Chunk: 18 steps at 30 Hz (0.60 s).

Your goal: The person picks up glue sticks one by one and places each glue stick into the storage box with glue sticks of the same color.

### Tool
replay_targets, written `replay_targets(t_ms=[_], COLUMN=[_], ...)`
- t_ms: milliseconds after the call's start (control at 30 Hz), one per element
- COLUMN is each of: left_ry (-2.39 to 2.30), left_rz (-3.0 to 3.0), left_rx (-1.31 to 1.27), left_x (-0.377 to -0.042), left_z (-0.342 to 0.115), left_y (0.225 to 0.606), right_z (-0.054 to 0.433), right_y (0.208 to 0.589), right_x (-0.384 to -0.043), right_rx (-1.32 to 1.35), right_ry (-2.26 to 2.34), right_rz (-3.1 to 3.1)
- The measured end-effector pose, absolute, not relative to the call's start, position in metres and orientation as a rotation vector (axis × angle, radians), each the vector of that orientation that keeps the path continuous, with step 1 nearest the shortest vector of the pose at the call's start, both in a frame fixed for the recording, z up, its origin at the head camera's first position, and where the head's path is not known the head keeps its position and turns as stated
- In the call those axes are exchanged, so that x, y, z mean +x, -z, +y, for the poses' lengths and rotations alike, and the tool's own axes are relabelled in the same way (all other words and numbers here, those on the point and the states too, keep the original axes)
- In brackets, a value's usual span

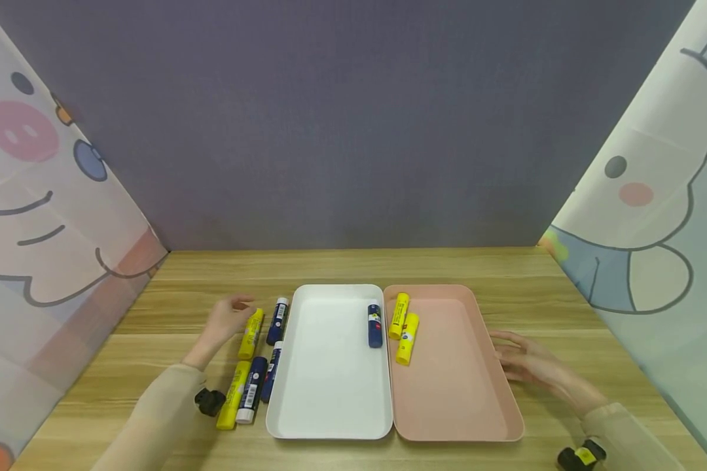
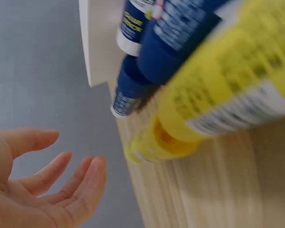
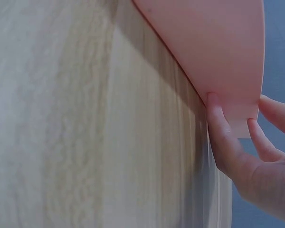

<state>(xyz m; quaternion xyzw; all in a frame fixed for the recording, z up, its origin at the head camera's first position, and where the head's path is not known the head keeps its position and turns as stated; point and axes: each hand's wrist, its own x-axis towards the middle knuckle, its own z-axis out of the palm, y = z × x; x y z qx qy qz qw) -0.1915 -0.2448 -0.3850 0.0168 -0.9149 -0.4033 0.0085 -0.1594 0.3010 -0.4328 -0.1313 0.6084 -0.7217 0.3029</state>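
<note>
My left hand (image 1: 228, 322) hovers beside the upper yellow glue stick (image 1: 251, 335), its fingers loosely bent around nothing. In the left wrist view a gap separates those fingers (image 2: 85, 187) from the yellow glue stick (image 2: 154, 145). Another yellow glue stick (image 1: 234, 396) lies nearer the front, with three blue glue sticks (image 1: 252, 390) to the right. Against the right wall of the pink tray (image 1: 453, 399), my right hand (image 1: 530, 362) rests its fingertips; the right wrist view shows them touching the tray's outside (image 3: 218, 61). Two yellow glue sticks (image 1: 407, 339) lie inside that tray, along its left side.
A white tray (image 1: 330, 399) stands directly left of the pink one and holds one blue glue stick (image 1: 374, 327) near its right wall. Both trays sit on a wooden table (image 1: 353, 265). A grey panel (image 1: 353, 131) rises behind, and printed sheets (image 1: 642, 216) flank the sides.
</note>
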Motion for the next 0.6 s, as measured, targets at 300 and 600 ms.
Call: replay_targets(t_ms=[300,600], left_ry=[1.16,1.1], left_rz=[-2.943,-3.011], left_rx=[0.078,0.104], left_x=[-0.19,-0.191], left_z=[-0.252,-0.256], left_y=[0.391,0.401], right_z=[0.3,0.301], right_y=[0.432,0.435], right_x=[-0.16,-0.161], right_rx=[-0.319,-0.341], right_ry=[1.918,1.929], right_rz=[1.626,1.59])
